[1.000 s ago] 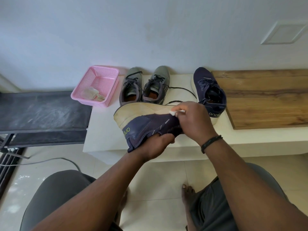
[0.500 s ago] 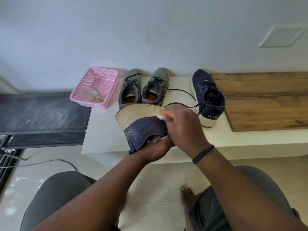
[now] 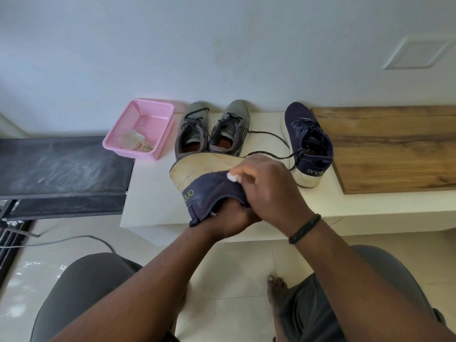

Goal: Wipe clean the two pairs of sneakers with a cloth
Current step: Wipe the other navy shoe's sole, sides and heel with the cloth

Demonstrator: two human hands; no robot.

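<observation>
Navy mesh sneaker is tipped on its side over the white surface, cream sole up, probably so the rubber edge is reachable. Left hand is stuffed inside, bracing it; right hand pinches a small white cloth against the upper. Its mate and the grey pair wait behind.

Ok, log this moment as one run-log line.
left hand: inside navy sneaker, holding | right hand: pinching white cloth on upper | grey sneakers: on bench
</observation>
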